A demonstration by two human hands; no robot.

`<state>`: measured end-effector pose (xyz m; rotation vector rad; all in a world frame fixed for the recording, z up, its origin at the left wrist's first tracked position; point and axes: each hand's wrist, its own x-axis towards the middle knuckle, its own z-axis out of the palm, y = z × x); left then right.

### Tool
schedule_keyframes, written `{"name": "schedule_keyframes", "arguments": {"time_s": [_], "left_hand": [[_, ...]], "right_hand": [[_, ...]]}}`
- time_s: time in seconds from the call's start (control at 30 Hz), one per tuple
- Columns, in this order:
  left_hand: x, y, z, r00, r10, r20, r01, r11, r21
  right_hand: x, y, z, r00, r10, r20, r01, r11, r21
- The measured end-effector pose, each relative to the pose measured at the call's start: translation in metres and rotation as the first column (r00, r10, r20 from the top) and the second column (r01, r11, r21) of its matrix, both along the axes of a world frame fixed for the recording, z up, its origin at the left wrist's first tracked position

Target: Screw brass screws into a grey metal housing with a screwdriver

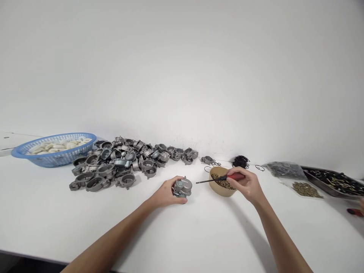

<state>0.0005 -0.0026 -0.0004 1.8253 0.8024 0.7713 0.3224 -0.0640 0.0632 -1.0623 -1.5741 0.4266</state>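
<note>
My left hand (165, 194) grips a small grey metal housing (182, 187) resting on the white table (182, 231). My right hand (248, 184) holds a red-handled screwdriver (224, 178), its dark shaft pointing left toward the housing with a gap between tip and part. The screwdriver lies across the top of a tan bowl (222, 189) filled with small brass screws.
A pile of grey metal housings (119, 163) lies at back left, beside a blue basket (55, 148) of white parts. Black O-rings (240, 162), a plastic bag (284, 169), loose screws (306, 189) and a metal tray (334, 182) sit at right. Another person's hand (361, 206) shows at the right edge.
</note>
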Motion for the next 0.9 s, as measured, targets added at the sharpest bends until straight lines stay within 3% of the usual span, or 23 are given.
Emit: {"name": "schedule_keyframes", "arguments": {"time_s": [0.3,0.57,0.7,0.9], "left_hand": [[-0.0017,-0.0002,-0.0015,0.998,0.031,-0.057,-0.026,0.996,0.087],[-0.0020,0.0002,-0.0039,0.995,0.056,-0.082,-0.044,0.989,0.143],[-0.0011,-0.0039,-0.0026,0.978,0.135,-0.156,-0.088,0.957,0.277],[0.0022,-0.0071,0.0024,0.944,0.173,-0.281,-0.030,0.893,0.448]], "right_hand": [[-0.0037,0.0020,-0.0048,0.976,0.192,0.104,-0.185,0.980,-0.077],[-0.0054,0.0012,-0.0059,0.971,0.199,0.135,-0.190,0.979,-0.077],[-0.0082,-0.0046,-0.0022,0.959,0.207,0.195,-0.193,0.977,-0.089],[-0.0112,-0.0029,-0.0050,0.937,0.230,0.263,-0.188,0.967,-0.174]]}}
